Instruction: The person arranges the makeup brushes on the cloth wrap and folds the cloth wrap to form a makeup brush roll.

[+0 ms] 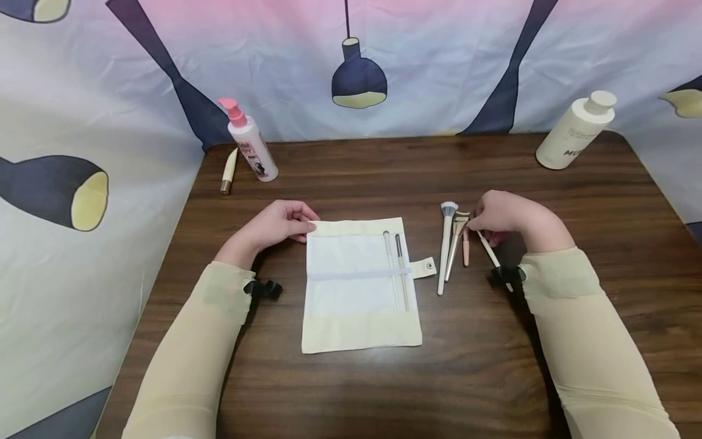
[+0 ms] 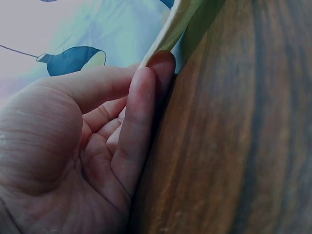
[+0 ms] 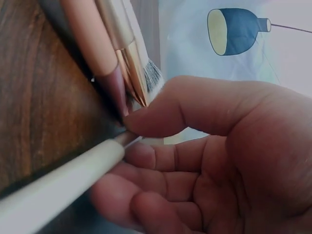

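Note:
The cream cloth brush roll [image 1: 351,332] lies unfolded on the table, its snap tab [image 1: 425,267] out to the right. My left hand [image 1: 280,224] pinches its upper left corner between thumb and fingers; in the left wrist view the cloth edge [image 2: 168,34] lifts there. Two slim makeup brushes [image 1: 403,268] sit under the band at the roll's right side. My right hand [image 1: 507,213] pinches a white-handled makeup brush [image 3: 63,180] near its ferrule, the head hidden by the fingers. Just left of that hand lie a white brush [image 1: 445,256], a gold-ferruled brush [image 1: 454,250] and a pink-handled brush [image 1: 466,249].
A pink-topped pump bottle [image 1: 255,149] and a cream tube [image 1: 230,171] are at the back left of the wooden table [image 1: 351,396]. At the back right stands a white bottle [image 1: 573,134]. A printed cloth [image 1: 439,73] hangs behind.

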`<state>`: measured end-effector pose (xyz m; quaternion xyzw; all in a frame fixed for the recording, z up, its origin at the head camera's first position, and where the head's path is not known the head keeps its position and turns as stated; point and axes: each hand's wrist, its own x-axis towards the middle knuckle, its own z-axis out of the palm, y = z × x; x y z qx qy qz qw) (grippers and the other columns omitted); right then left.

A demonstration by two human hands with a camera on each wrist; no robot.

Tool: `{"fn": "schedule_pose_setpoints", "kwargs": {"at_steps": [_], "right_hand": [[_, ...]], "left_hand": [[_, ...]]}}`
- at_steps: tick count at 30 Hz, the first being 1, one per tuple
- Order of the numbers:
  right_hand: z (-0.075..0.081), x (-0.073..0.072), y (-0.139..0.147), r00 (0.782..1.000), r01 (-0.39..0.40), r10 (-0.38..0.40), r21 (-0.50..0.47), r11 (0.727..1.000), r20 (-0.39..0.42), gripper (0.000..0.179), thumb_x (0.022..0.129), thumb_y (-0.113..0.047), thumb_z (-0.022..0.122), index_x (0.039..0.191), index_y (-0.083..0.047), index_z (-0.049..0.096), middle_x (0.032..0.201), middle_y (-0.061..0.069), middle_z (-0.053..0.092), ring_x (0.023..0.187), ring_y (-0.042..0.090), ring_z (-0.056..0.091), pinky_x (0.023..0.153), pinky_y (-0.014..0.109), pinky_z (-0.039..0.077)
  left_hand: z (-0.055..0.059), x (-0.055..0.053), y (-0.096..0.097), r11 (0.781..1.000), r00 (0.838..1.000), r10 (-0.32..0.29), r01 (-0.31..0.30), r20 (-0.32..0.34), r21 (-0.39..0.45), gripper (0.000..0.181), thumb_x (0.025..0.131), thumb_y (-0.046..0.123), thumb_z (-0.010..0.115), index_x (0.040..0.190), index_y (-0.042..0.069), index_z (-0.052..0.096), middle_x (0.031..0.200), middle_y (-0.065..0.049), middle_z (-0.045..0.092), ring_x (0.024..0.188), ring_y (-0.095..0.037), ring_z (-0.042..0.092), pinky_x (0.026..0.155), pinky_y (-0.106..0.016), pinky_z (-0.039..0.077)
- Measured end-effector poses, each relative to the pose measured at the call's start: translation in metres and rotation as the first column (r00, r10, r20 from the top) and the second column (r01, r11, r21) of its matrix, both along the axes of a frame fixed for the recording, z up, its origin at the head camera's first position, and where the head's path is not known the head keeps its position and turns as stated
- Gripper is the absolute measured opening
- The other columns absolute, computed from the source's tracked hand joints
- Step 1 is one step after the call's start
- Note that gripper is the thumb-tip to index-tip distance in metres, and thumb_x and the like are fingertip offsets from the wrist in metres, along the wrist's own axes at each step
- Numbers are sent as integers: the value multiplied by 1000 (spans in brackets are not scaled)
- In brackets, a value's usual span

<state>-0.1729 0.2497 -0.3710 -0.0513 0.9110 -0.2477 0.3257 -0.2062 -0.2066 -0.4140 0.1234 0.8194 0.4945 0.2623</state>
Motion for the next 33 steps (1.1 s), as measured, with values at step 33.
{"fn": "schedule_pose_setpoints", "kwargs": {"at_steps": [33], "right_hand": [[7,0,-16,910,259,-410,-689,677,-62,17,102,-6,57,113,5,52,80,-1,68,69,11,66,66,29,63]], "left_hand": [[1,0,0,1000,1000,1,-1,-6,-7,22,98,10,71,116,-2,69,98,-15,69,82,-15,69,75,-28,64]]}}
